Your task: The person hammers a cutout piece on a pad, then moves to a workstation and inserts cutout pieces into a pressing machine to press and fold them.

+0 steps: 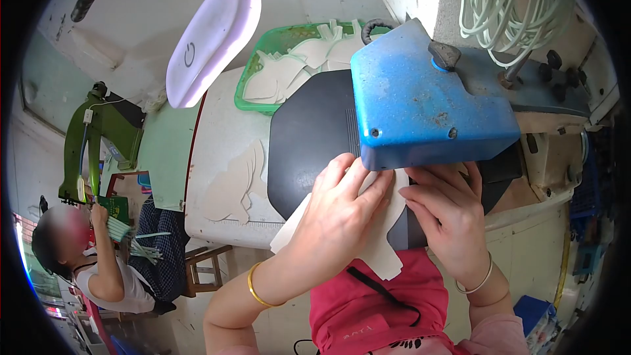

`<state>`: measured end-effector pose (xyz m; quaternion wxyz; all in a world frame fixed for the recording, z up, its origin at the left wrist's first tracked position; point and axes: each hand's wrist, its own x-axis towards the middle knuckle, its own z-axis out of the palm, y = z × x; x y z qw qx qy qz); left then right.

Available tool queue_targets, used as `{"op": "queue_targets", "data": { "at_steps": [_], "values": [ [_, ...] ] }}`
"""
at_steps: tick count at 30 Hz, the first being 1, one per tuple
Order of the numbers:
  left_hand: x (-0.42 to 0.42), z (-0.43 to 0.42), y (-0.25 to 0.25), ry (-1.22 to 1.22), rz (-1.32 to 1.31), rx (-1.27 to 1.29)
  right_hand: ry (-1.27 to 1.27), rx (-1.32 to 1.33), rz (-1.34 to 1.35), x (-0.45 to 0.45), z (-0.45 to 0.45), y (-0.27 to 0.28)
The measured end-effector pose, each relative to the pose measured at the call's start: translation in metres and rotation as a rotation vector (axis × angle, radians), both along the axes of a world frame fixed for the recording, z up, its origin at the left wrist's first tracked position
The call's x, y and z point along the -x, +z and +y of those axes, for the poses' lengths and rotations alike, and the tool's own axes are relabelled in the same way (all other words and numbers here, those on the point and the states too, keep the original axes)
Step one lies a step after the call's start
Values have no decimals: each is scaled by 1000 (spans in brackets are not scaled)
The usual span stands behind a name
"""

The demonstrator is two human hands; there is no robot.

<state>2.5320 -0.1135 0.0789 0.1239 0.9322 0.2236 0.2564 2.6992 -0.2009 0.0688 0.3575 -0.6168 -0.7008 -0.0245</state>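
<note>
A cream cut-out piece of sheet material (384,250) lies under the front of a blue-covered bench machine (427,105), its lower end hanging over the table edge. My left hand (345,204) presses on it from the left, fingers curled over it. From the right, my right hand (450,207) grips it with bent fingers close together near the machine's front. The machine's cover hides the working point and the piece's far edge. Both hands rest over a black panel (309,131) around the machine.
Similar cream cut pieces (236,181) lie on the white table (217,118) at left. More fill a green basket (246,79) behind. A purple-white lamp (213,39) hangs above; coiled cable (509,10) hangs at right. Another person (112,276) sits at a green machine (95,138).
</note>
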Motion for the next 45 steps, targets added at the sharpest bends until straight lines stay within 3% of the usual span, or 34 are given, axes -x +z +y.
{"op": "queue_targets", "data": {
  "at_steps": [19,45],
  "values": [
    [1,2,-3,-28,31,12,-110,76,-3,1,-1,8],
    [-3,11,-2,5,-37,-10,-29,60,-4,-10,-6,3]
  ]
}}
